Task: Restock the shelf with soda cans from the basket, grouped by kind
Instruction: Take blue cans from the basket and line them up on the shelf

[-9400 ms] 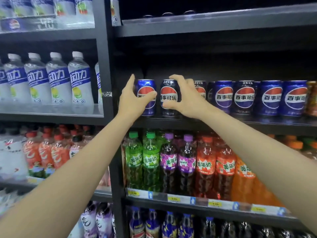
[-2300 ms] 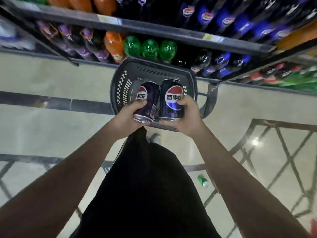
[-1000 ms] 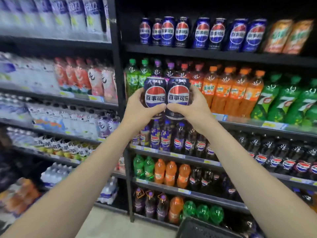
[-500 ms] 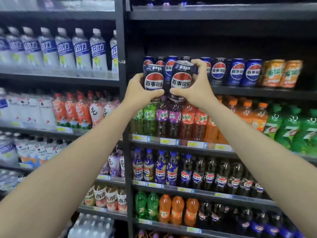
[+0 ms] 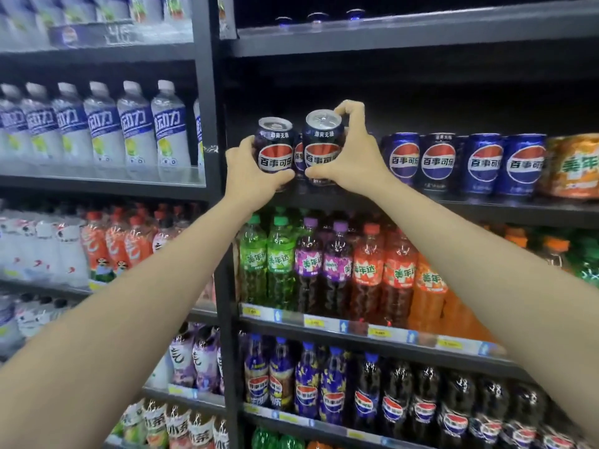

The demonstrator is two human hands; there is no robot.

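Black shelf [image 5: 486,205] rows fill the store wall in front of you, packed with bottles. Your left hand [image 5: 249,176] grips one dark can [image 5: 275,147] and your right hand [image 5: 353,157] grips another dark can [image 5: 322,147], side by side at the shelf's left end, beside blue cans [image 5: 466,163].

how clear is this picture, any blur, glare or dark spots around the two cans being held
Head view: the two dark cans, in the left hand and right hand, read sharply; their silver tops catch light. The shelf recess above is nearly black. Bottles at far left look soft and washed out; shelf lines bow from the wide lens.
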